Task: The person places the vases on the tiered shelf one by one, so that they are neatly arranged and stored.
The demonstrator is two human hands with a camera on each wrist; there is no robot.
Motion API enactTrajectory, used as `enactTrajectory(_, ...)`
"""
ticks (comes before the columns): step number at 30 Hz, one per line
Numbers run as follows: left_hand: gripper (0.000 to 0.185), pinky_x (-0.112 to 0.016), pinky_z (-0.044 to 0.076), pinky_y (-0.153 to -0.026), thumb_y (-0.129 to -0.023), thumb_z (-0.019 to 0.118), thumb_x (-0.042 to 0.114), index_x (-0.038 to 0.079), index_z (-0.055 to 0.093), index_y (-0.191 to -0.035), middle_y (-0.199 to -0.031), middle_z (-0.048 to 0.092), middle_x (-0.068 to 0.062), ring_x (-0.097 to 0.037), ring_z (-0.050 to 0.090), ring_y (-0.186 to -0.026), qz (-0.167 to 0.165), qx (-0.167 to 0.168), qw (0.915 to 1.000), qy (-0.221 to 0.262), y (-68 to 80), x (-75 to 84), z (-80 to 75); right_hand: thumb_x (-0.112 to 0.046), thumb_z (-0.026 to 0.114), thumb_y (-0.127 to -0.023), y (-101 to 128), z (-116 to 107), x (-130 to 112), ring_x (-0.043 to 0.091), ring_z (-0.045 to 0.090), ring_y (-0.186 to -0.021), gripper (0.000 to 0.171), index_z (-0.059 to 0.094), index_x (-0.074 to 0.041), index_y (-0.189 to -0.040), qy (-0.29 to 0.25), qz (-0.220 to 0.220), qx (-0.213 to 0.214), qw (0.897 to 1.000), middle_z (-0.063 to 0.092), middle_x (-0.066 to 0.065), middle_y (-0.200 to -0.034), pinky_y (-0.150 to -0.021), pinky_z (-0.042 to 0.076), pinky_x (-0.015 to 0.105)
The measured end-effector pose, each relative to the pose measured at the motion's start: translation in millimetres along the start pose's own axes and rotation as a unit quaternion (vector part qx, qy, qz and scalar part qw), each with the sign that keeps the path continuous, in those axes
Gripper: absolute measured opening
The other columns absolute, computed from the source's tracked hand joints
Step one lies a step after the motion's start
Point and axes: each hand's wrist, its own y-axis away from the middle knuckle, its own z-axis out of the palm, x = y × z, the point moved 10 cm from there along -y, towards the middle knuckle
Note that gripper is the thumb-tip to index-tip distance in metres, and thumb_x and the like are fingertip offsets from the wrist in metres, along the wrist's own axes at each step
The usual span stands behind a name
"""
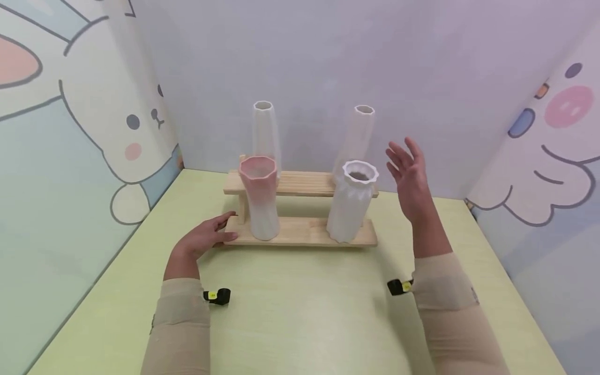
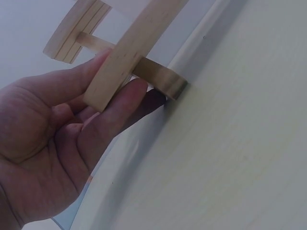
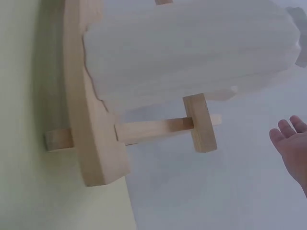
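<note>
A two-tier wooden rack (image 1: 300,238) stands on the table. My left hand (image 1: 206,237) holds the left end of its lower board; in the left wrist view, that board (image 2: 117,62) lies between the thumb and the fingers. On the lower tier are a pink-and-white vase (image 1: 264,203) at left and a white vase with a scalloped rim (image 1: 348,211) at right. Two tall pale vases, one at left (image 1: 265,130) and one at right (image 1: 358,135), stand on the upper tier. Raised to the right of the rack, my right hand (image 1: 410,179) holds nothing and touches nothing.
A pale lilac wall (image 1: 300,62) rises behind the rack. Cartoon-printed panels flank the pale yellow table (image 1: 300,307), one at left (image 1: 84,135) and one at right (image 1: 553,166). Each wrist carries a small black camera, left (image 1: 222,296) and right (image 1: 396,287).
</note>
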Motion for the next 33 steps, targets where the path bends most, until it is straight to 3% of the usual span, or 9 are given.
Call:
enactTrajectory(8, 0.082, -0.04, 0.043, -0.094, -0.081, 0.069, 0.04, 0.029, 0.023, -0.147, -0.15, 0.025, 0.002, -0.019, 0.054, -0.112, 0.006, 0.005, 0.9999, -0.013, 4.6, -2.9, -10.0, -0.043, 0.055, -0.089, 50.9, 2.4, -4.7, 0.04, 0.009, -0.136, 0.08, 0.011, -0.009, -0.147, -0.028, -0.04, -0.01, 0.999, 0.012, 0.029, -0.147, -0.112, 0.007, 0.044)
enactTrajectory(14, 0.081, -0.04, 0.043, -0.094, -0.082, 0.069, 0.038, 0.028, 0.022, -0.148, -0.15, 0.024, 0.001, -0.021, 0.052, -0.114, 0.003, 0.001, 1.0, -0.006, 7.3, -5.2, -13.9, -0.041, 0.049, -0.093, 75.7, 4.7, 5.8, 0.042, 0.008, -0.136, 0.077, 0.006, -0.007, -0.147, -0.027, -0.038, -0.012, 0.999, 0.009, 0.031, -0.147, -0.111, 0.008, 0.046)
enactTrajectory(23, 0.081, -0.039, 0.044, -0.092, -0.082, 0.069, 0.037, 0.028, 0.022, -0.148, -0.151, 0.022, -0.001, -0.021, 0.051, -0.115, 0.002, -0.003, 1.0, -0.007, 8.0, -6.9, -12.7, -0.04, 0.046, -0.094, 84.2, 6.5, 8.8, 0.044, 0.012, -0.135, 0.075, 0.007, -0.005, -0.147, 0.001, -0.028, -0.02, 0.999, 0.012, 0.032, -0.146, -0.11, 0.013, 0.046)
enactTrajectory(28, 0.082, -0.042, 0.045, -0.092, -0.082, 0.068, 0.039, 0.025, 0.022, -0.148, -0.151, 0.021, -0.002, -0.024, 0.045, -0.122, 0.013, 0.006, 0.9994, -0.032, 7.3, -1.7, -18.2, -0.038, 0.045, -0.095, 83.7, 6.2, 5.9, 0.046, 0.015, -0.133, 0.074, 0.006, -0.003, -0.146, 0.005, -0.033, -0.027, 0.999, 0.013, 0.034, -0.145, -0.109, 0.018, 0.046)
enactTrajectory(31, 0.08, -0.041, 0.045, -0.091, -0.085, 0.065, 0.039, 0.024, 0.019, -0.149, -0.152, 0.022, -0.002, -0.026, 0.045, -0.122, 0.019, 0.026, 0.999, -0.029, 9.7, 3.1, -28.3, -0.038, 0.047, -0.094, 81.3, 6.4, 3.6, 0.046, 0.017, -0.132, 0.075, 0.006, -0.002, -0.146, 0.011, -0.034, -0.027, 0.999, 0.014, 0.034, -0.144, -0.108, 0.021, 0.045)
enactTrajectory(33, 0.076, -0.041, 0.046, -0.091, -0.089, 0.06, 0.038, 0.022, 0.017, -0.149, -0.151, 0.024, -0.003, -0.029, 0.047, -0.121, 0.024, 0.065, 0.9975, 0.012, 16.8, 10.5, -42.0, -0.038, 0.047, -0.094, 79.1, 6.4, 0.7, 0.046, 0.019, -0.131, 0.075, 0.008, -0.003, -0.146, 0.015, -0.035, -0.023, 0.999, 0.016, 0.034, -0.144, -0.108, 0.022, 0.045)
